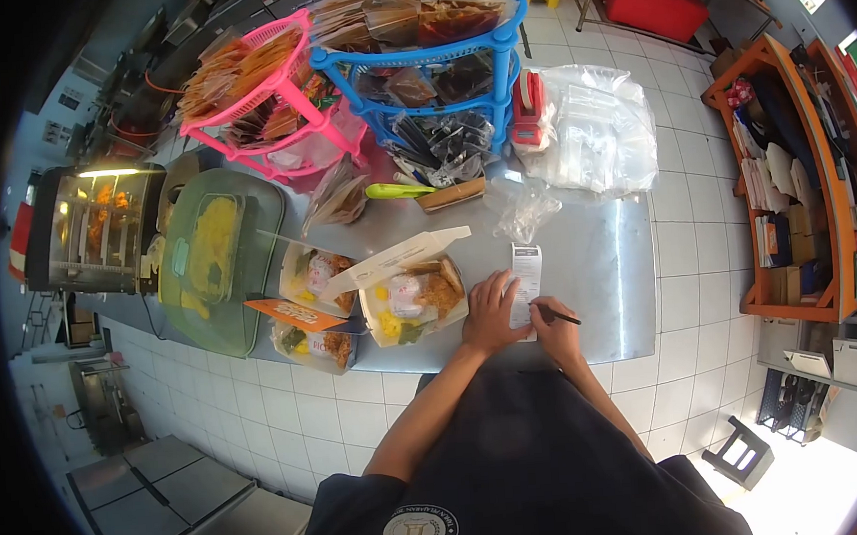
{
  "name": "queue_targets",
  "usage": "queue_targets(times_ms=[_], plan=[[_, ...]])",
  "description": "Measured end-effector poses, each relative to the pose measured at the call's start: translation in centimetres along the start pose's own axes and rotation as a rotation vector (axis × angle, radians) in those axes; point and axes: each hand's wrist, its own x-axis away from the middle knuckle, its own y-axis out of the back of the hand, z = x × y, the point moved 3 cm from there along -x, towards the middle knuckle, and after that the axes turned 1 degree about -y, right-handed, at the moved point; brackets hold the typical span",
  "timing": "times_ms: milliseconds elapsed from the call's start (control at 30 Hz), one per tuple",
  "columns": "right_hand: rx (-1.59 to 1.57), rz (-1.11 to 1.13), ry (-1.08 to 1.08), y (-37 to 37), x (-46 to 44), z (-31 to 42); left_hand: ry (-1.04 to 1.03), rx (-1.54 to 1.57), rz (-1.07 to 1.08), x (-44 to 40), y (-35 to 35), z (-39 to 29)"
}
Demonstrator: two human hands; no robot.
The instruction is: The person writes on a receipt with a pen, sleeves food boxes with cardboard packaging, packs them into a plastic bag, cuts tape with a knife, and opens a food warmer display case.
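Note:
A long printed paper slip (526, 263) lies on the metal table near its front edge. My left hand (491, 315) rests flat over its left side, fingers stretched out and touching the paper. My right hand (557, 338) is closed around a black pen (559, 313), whose tip is by the slip's right side. Just left of my left hand stands an open food box (385, 327) with fried chicken, a wrapped portion and yellow pieces inside. Two more filled boxes (293, 293) (302, 357) sit further left, beside an orange printed flap (297, 315).
Pink (286, 100) and blue (416, 57) tiered racks hold sauce packets and cutlery at the back. A bag of clear plastic (592, 135) stands right of them. To the left are a green-lidded tub (258, 204) and a lit display warmer (97, 229). An orange shelf (745, 150) stands right.

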Motion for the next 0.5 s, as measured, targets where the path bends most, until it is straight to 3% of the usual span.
queue_targets(times_ms=[500], plan=[[0.083,0.068,-0.015,-0.33,0.25,0.35,0.003,-0.012,0.019,-0.11,0.0,-0.04]])
